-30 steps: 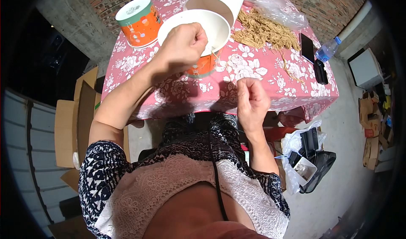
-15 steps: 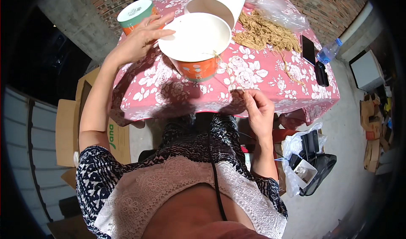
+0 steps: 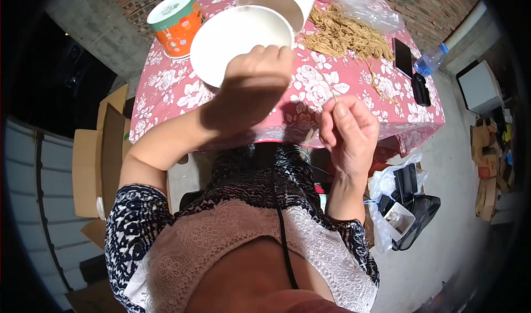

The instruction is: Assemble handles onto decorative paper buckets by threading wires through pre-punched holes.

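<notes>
My left hand is closed in front of the near right rim of a large white-lined paper bucket. Its fingers curl away from me, so whatever they hold is hidden. A thin tan cord comes up from the pinched thumb and finger of my right hand, which hovers over the table's front edge. The hand and forearm cover the bucket's orange outer side. Behind the bucket's right side lies another white bucket on its side, its mouth toward me. A loose heap of tan cord spreads to the right.
An orange and green tub stands upside down at the far left of the flowered tablecloth. Clear plastic wrap, a phone, a water bottle and a black case lie right. Cardboard boxes stand left below.
My left hand has swung from the bucket's left rim across to its near right side and closed. My right hand has risen slightly rightward. The bucket has shifted a little left.
</notes>
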Motion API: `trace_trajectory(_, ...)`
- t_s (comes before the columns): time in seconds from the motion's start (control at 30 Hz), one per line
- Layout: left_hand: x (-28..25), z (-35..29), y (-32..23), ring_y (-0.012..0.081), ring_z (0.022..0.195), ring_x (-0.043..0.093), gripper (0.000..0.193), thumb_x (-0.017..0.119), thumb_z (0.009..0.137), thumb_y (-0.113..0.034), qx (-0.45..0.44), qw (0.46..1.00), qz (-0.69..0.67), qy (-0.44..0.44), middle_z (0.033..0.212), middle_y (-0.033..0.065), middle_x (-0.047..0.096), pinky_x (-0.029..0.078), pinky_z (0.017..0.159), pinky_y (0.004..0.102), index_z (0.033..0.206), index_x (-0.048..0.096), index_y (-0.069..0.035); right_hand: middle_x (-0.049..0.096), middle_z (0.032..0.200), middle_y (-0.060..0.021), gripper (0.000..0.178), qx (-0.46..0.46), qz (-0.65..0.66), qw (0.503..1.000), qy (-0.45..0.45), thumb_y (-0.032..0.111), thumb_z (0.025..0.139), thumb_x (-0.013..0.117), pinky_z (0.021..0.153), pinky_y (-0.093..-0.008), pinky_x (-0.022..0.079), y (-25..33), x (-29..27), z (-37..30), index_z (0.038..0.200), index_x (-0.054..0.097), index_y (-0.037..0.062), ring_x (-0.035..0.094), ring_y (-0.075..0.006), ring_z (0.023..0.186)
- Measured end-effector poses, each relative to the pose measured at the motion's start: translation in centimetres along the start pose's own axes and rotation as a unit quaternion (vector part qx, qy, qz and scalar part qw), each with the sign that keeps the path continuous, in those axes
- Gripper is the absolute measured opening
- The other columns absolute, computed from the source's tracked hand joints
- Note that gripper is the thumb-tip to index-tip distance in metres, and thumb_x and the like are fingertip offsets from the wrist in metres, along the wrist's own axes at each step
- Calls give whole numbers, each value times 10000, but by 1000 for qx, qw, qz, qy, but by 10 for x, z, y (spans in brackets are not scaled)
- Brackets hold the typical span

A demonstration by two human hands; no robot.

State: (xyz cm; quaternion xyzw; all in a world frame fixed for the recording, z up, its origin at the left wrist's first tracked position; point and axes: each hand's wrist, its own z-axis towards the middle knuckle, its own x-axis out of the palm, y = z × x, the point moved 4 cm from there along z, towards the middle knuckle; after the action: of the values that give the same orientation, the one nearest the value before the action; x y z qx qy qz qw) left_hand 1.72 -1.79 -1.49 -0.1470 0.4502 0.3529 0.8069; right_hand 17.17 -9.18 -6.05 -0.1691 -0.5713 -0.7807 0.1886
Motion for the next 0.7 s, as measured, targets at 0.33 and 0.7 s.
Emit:
trace_trajectory(0.33,7,3,8,197,733,628,269,518,890,-3,-123,887,-432,-107,932,145,636,520,644,316,1139,611,39,462,763,-32,186,41,312,947,70,163,1020,460,406,-196,307,-1,6,51,1029,553,2,380,-78,554)
trace_trajectory(0.7,14,-35,5,15,457,440,221,548,996,-179,-276,710,-646,45,637,-8,600,326,406,185,884,651,-19,569,743,-76,205,98,310,945,36,171,1026,464,404,-227,334,-27,10,46,998,580,5,418,-100,519)
